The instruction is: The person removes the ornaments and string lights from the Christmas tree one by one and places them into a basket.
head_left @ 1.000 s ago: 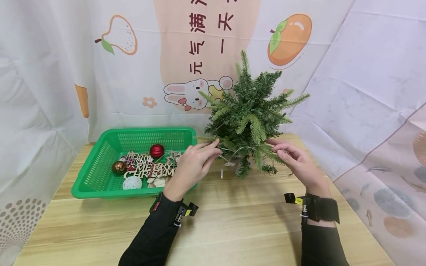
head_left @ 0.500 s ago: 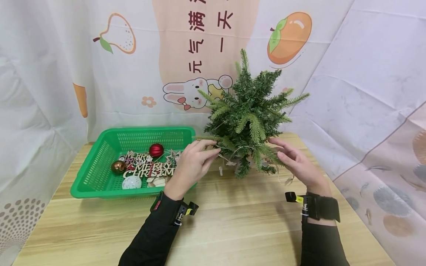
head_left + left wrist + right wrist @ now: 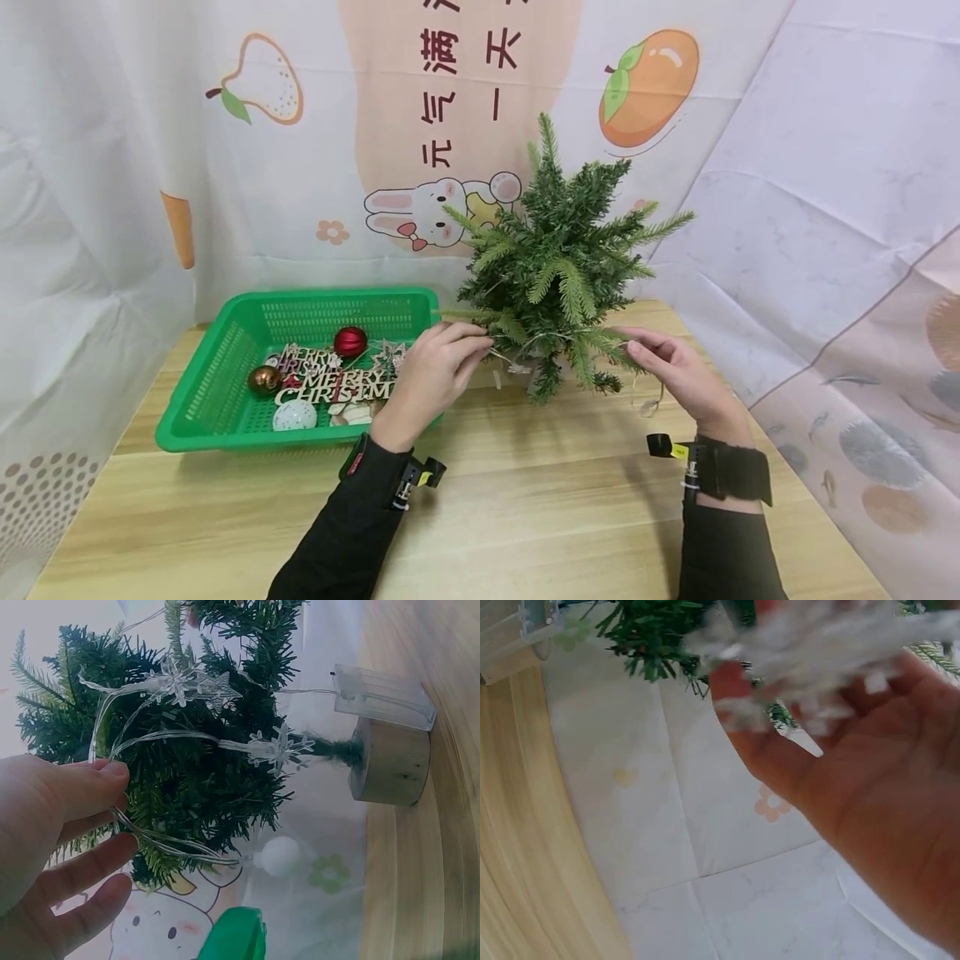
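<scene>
A small artificial Christmas tree (image 3: pixel 562 267) stands on the table, its log base (image 3: pixel 394 761) visible in the left wrist view. My left hand (image 3: pixel 438 367) pinches the clear wire of a string of fairy lights at the tree's lower left. Snowflake lights (image 3: pixel 279 750) and a white ball (image 3: pixel 279 856) hang from that wire beside the branches. At the lower right branches my right hand (image 3: pixel 686 375) pinches another stretch of the string, and a loop dangles below it. A blurred snowflake light (image 3: pixel 810 660) covers its fingertips in the right wrist view.
Left of the tree sits a green plastic basket (image 3: pixel 281 442) holding a red bauble (image 3: pixel 350 342), a brown bauble (image 3: pixel 265 380), a white speckled ball (image 3: pixel 295 415) and wooden Merry Christmas signs (image 3: pixel 337 387). A clear box (image 3: pixel 382 697) wired to the lights rests by the log base.
My right hand has drawn slightly away from the branches, its thumb and finger closing together, and a loop of string now dangles beneath it. The left hand has stayed nearly in place.
</scene>
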Demonstrator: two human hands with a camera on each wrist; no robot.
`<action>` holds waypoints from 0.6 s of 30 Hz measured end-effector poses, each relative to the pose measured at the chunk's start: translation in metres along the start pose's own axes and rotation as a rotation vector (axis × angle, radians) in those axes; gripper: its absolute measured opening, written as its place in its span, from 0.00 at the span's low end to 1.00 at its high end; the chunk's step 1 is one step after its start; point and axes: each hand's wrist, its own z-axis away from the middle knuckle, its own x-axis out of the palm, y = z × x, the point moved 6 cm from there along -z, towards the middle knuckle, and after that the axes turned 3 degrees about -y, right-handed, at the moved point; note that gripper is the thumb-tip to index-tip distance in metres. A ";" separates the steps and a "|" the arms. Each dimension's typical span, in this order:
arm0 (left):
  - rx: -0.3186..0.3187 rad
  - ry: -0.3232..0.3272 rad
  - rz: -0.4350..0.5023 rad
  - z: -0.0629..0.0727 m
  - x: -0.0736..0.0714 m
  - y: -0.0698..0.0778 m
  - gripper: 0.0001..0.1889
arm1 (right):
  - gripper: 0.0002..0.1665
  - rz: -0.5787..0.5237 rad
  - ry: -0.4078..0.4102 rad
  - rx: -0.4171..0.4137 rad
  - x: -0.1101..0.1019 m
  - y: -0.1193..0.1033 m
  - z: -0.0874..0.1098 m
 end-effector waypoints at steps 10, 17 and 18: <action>0.021 0.066 0.020 0.002 -0.006 0.000 0.10 | 0.24 0.051 0.061 0.070 -0.013 0.001 0.010; 0.021 0.063 0.046 0.000 -0.007 0.000 0.10 | 0.26 0.054 0.017 0.145 -0.015 0.002 0.016; 0.020 0.064 0.051 0.000 -0.006 0.000 0.10 | 0.25 0.054 0.021 0.142 -0.015 0.001 0.017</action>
